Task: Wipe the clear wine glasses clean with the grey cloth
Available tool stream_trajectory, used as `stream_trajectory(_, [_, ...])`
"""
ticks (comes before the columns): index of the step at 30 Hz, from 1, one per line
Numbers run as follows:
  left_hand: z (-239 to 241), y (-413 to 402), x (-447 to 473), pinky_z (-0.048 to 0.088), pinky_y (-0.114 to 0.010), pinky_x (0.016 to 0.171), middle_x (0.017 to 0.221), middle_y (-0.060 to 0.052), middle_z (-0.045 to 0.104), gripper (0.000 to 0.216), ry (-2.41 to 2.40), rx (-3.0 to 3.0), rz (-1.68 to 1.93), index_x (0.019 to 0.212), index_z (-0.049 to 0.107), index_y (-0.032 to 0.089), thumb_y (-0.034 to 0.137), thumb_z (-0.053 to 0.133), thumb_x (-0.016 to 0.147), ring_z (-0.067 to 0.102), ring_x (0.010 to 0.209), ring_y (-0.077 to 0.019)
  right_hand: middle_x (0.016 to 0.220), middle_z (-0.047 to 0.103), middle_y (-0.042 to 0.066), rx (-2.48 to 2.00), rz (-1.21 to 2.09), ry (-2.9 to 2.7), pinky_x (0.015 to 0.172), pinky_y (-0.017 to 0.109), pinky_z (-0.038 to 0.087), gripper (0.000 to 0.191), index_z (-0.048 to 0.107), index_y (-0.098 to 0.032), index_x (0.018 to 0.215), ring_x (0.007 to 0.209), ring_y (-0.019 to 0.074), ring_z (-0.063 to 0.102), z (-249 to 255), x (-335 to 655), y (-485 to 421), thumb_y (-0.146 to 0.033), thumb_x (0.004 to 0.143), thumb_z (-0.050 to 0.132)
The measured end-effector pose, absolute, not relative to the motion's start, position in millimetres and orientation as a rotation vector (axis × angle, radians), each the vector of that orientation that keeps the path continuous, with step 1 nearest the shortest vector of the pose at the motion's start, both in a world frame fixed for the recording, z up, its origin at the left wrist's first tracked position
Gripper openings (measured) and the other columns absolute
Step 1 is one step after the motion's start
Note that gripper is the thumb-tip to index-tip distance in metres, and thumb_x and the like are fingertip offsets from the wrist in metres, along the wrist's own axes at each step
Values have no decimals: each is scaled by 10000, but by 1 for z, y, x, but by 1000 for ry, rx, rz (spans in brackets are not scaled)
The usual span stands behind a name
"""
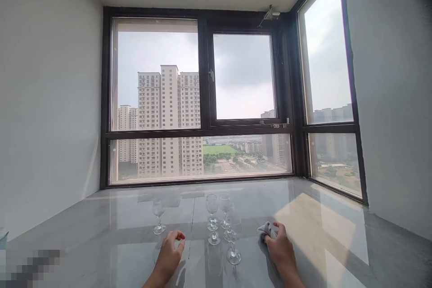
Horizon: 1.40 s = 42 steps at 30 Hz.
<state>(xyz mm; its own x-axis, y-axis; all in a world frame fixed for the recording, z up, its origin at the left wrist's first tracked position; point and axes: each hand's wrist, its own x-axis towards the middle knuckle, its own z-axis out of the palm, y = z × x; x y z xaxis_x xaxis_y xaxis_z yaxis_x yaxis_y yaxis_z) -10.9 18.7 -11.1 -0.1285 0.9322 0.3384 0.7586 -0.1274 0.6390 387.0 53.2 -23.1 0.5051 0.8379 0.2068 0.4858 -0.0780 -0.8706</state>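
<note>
My right hand [282, 246] pinches a crumpled grey cloth [267, 231] just above the sill, to the right of the glasses. My left hand [169, 252] hovers with fingers loosely curled and the thumb apart; nothing shows in it. Beyond it on the left, a single clear stemmed glass [159, 217] stands upright. Between my hands several more stemmed glasses stand in a close group, among them a front one [234, 255] and one at its left [213, 225]. Their clear bowls overlap and are hard to separate.
The glossy grey tiled sill [128, 234] carries reflections and a bright sunlit patch at right. Dark-framed windows [202, 134] rise at the back and right. White walls [50, 99] bound both sides. A pixelated patch [32, 267] covers the lower left corner.
</note>
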Motion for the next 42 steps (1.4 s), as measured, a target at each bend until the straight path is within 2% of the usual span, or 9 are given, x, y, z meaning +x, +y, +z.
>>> stream_trajectory(4, [4, 2, 62, 421, -394, 1080, 1228, -102, 668, 284, 1621, 2168, 886, 1046, 705, 252, 335, 528, 840, 567, 1220, -286, 1194, 708, 224, -1759, 420, -1148, 883, 395, 509, 598, 491, -148, 1340, 1078, 343, 708, -25, 387, 54, -346, 777, 531])
stream_trajectory(10, [12, 17, 109, 314, -486, 1170, 1486, -138, 524, 459, 1735, 2207, 632, 1218, 723, 256, 385, 615, 791, 389, 1423, -360, 1123, 736, 183, -1731, 393, -1145, 836, 358, 511, 572, 512, -165, 1316, 1035, 323, 715, -26, 387, 52, -361, 779, 531])
stream_trajectory(17, [-1, 36, 116, 266, -539, 1196, 1571, -146, 472, 667, 1793, 2178, 610, 1418, 616, 229, 297, 616, 755, 371, 1453, -379, 1062, 743, 157, -1738, 409, -1131, 822, 366, 506, 582, 505, -180, 1315, 991, 324, 713, -25, 387, 53, -356, 762, 556])
stream_trajectory(20, [0, 38, 115, 214, -567, 1219, 1572, -128, 489, 618, 1762, 2184, 569, 1411, 631, 241, 309, 567, 800, 370, 1467, -381, 1051, 743, 149, -1742, 414, -1131, 827, 366, 504, 582, 499, -184, 1314, 994, 322, 711, -24, 387, 53, -353, 760, 550])
stream_trajectory(22, [3, 35, 113, 232, -570, 1210, 1530, -113, 544, 579, 1744, 2219, 544, 1394, 647, 266, 321, 525, 832, 405, 1448, -364, 1042, 745, 146, -1739, 415, -1133, 819, 362, 504, 584, 497, -186, 1317, 982, 320, 714, -24, 387, 53, -353, 759, 547])
stream_trajectory(28, [10, 10, 94, 250, -555, 1204, 1456, -88, 618, 549, 1710, 2274, 474, 1355, 678, 326, 401, 554, 826, 397, 1456, -362, 1047, 751, 147, -1733, 420, -1135, 803, 366, 502, 594, 496, -186, 1324, 967, 325, 712, -23, 386, 51, -353, 756, 539])
stream_trajectory(33, [3, -24, 45, 238, -516, 1230, 1518, -35, 572, 597, 1795, 2218, 455, 1394, 642, 370, 395, 606, 798, 386, 1477, -339, 1093, 740, 158, -1744, 449, -1145, 840, 375, 502, 599, 487, -194, 1333, 1015, 331, 703, -23, 387, 50, -374, 763, 525])
stream_trajectory(36, [3, -40, 6, 234, -497, 1239, 1538, -13, 552, 597, 1917, 2161, 474, 1399, 640, 358, 407, 612, 805, 381, 1489, -328, 1130, 730, 170, -1766, 467, -1147, 854, 393, 498, 617, 474, -195, 1349, 1036, 347, 697, -22, 388, 49, -379, 762, 519])
stream_trajectory(42, [9, -42, -61, 299, -478, 1203, 1472, -34, 615, 533, 2083, 2123, 550, 1339, 696, 303, 455, 600, 837, 438, 1455, -323, 1222, 699, 198, -1799, 466, -1159, 852, 414, 504, 628, 477, -187, 1351, 1052, 368, 691, -22, 389, 49, -428, 772, 511])
